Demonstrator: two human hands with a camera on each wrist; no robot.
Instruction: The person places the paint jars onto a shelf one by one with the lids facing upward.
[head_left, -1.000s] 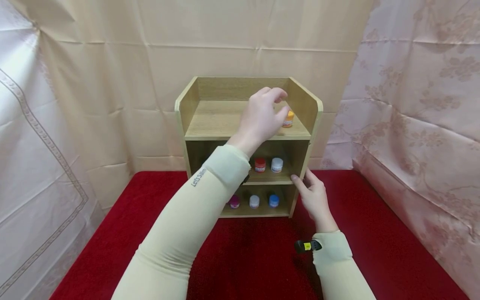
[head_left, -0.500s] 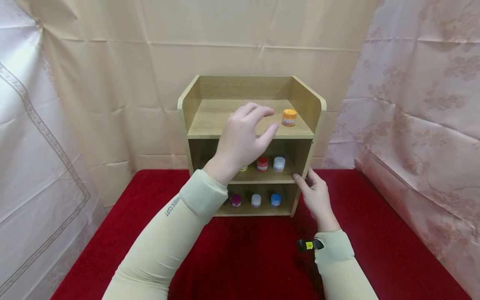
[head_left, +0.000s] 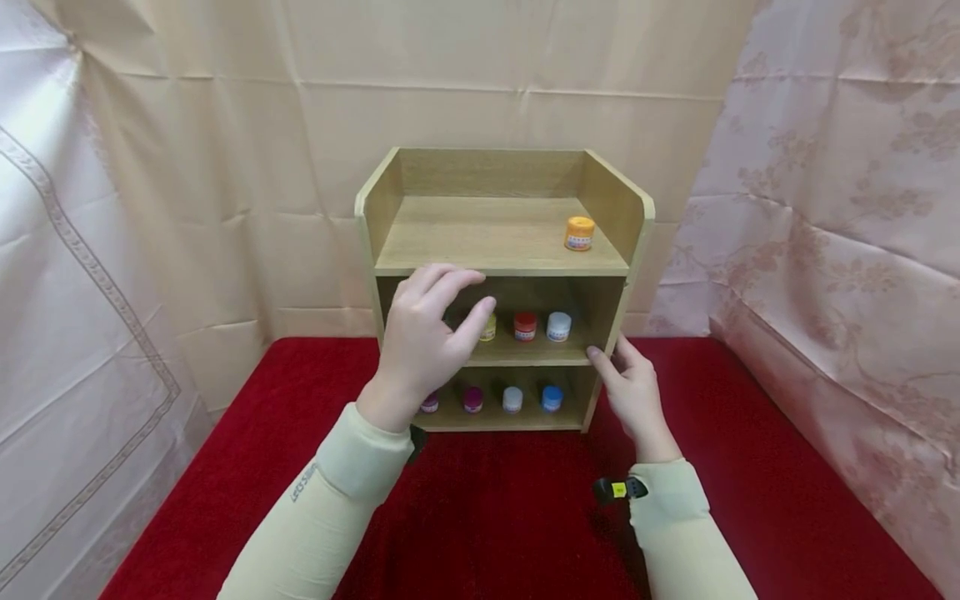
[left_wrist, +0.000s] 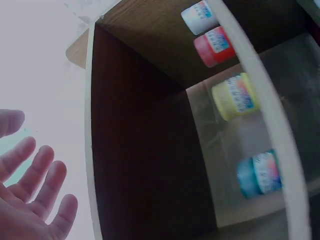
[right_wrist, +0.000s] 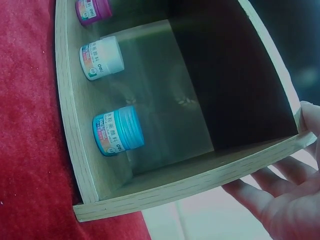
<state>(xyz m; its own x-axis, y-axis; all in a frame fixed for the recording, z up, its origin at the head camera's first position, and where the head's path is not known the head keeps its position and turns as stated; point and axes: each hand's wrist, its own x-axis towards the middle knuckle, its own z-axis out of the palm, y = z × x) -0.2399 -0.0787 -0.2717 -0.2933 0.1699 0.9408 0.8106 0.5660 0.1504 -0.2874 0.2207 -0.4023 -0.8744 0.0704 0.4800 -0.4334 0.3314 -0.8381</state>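
My left hand (head_left: pixel 427 342) is in front of the left part of a small wooden shelf (head_left: pixel 495 272), fingers bent loosely and holding nothing. On the top board stands an orange paint jar (head_left: pixel 579 234), at the right. The middle level holds a white jar (head_left: pixel 558 327), a red jar (head_left: pixel 525 327), a yellow jar (head_left: pixel 488 328) and a teal jar (left_wrist: pixel 259 174), which the left hand hides in the head view. With thumb in front and fingers behind, my right hand (head_left: pixel 636 400) grips the shelf's right side panel.
Along the bottom level stand a blue jar (right_wrist: pixel 117 131), a white jar (right_wrist: pixel 101 57) and purple jars (head_left: pixel 473 400). The shelf rests on a red cloth (head_left: pixel 502 508). A beige curtain (head_left: pixel 300 192) hangs behind, and a floral curtain (head_left: pixel 847 250) is to the right.
My left hand has moved away from the orange jar, down and to the left, leaving the jar standing on the top board. The right hand keeps its grip on the side panel.
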